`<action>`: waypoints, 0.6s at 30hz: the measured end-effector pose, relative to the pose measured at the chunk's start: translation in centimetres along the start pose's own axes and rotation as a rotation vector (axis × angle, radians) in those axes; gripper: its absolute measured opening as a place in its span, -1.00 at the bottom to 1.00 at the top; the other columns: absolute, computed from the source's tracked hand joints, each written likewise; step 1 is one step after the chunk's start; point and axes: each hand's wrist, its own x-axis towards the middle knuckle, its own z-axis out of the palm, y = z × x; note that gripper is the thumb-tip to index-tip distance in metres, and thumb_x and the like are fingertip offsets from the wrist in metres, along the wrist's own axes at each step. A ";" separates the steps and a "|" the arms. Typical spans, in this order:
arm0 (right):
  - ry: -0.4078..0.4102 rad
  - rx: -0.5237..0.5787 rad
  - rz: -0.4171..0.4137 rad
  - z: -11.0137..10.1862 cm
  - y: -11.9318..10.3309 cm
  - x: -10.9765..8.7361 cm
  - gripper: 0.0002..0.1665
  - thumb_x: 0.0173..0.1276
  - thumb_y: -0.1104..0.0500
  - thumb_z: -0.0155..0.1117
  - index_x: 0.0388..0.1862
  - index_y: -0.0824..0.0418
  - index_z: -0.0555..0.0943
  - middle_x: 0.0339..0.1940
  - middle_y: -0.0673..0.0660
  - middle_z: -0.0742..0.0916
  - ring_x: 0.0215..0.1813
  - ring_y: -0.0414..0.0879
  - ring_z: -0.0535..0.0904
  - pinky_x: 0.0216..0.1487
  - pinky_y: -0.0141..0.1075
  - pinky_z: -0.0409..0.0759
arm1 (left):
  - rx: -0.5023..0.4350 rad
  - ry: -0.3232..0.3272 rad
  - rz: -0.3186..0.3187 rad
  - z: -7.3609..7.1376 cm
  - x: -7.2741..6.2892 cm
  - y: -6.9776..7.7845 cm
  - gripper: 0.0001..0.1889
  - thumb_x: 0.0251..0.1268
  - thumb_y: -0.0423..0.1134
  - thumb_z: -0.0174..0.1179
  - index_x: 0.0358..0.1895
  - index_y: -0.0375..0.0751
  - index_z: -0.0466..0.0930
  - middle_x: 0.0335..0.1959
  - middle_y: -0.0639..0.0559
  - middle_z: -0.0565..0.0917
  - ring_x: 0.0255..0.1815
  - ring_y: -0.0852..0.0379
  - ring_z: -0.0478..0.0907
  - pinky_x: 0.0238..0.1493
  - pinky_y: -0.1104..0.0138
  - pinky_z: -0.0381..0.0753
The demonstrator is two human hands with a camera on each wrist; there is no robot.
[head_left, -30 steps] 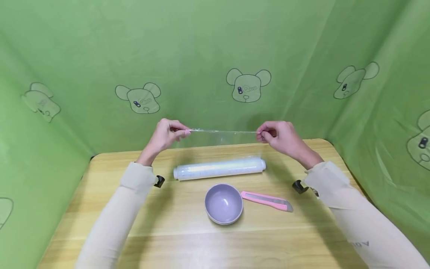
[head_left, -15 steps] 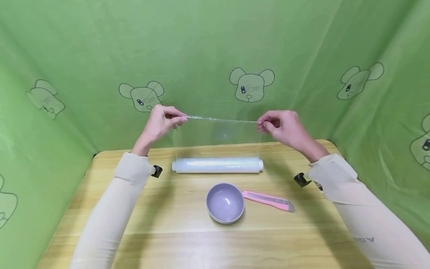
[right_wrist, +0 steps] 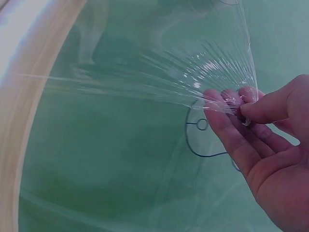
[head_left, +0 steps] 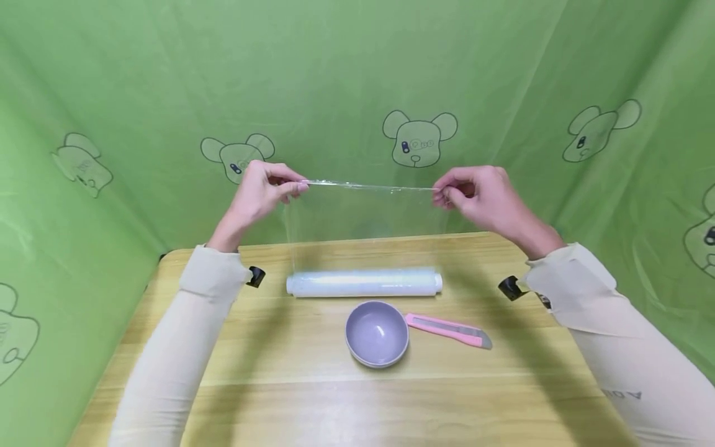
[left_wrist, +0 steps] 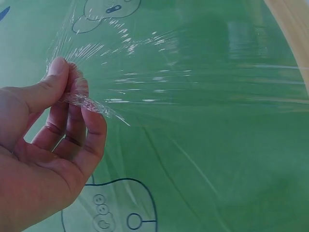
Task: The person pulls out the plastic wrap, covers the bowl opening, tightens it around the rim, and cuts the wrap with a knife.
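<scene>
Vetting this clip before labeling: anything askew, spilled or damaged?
No spill or damage that I can see. Only mild oddity: the clear film puckers into fanned creases where the left hand and right hand pinch it, instead of lying smooth. The roll lies flat, the purple bowl upright, the pink cutter beside it.

Bright desk, dim wrist views

The head view is bright and slightly soft. Pale glare washes the nearer part of the desk (head_left: 341, 403), midway between its left and right edges; blurred shadows (head_left: 251, 360) fall inside each edge. A glint sits in the bowl (head_left: 371, 335). The wrist views are dimmer, the desk's edge bowing into an arc; white reflections streak the film (left_wrist: 130, 47).
</scene>
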 end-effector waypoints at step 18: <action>0.004 -0.032 -0.039 -1.7 -2.4 -3.4 -0.78 0.44 0.44 0.24 -0.09 0.27 0.76 -0.21 0.20 0.82 -0.27 -0.30 0.72 -0.29 -0.48 0.70 | 0.042 -0.074 0.113 -1.1 -2.9 2.7 -0.90 0.29 -0.39 0.41 -0.18 -0.32 0.82 -0.34 -0.15 0.76 -0.44 0.10 0.60 -0.45 0.47 0.53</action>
